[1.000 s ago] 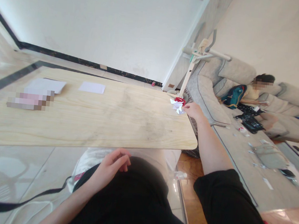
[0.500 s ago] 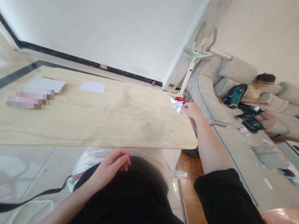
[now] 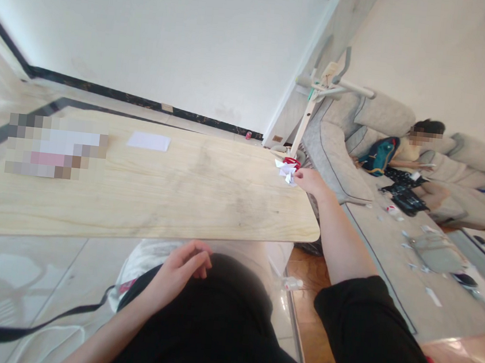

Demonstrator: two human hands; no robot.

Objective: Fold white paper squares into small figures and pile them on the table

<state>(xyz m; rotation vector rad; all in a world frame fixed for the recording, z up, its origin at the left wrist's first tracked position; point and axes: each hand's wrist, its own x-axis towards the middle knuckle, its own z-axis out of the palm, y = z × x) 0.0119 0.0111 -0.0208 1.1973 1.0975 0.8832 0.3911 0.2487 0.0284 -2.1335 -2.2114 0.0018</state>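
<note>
My right hand point(image 3: 310, 181) reaches to the far right corner of the light wooden table point(image 3: 172, 191). Its fingers are closed on a crumpled white paper piece point(image 3: 287, 173) that lies beside a pair of red-handled scissors point(image 3: 291, 162). My left hand point(image 3: 183, 267) rests on my lap below the table's near edge, fingers loosely curled, holding nothing. A white sheet of paper point(image 3: 148, 141) lies flat on the far side of the table, away from both hands.
A grey sofa point(image 3: 357, 159) stands to the right with another person point(image 3: 419, 151) sitting on it beside a dark bag. Paper scraps litter the grey rug point(image 3: 410, 268). A white stand point(image 3: 315, 105) rises behind the table corner. A black strap point(image 3: 23, 329) crosses the floor at left.
My right hand has shifted slightly toward the paper piece by the scissors. My left hand has stayed still on my lap.
</note>
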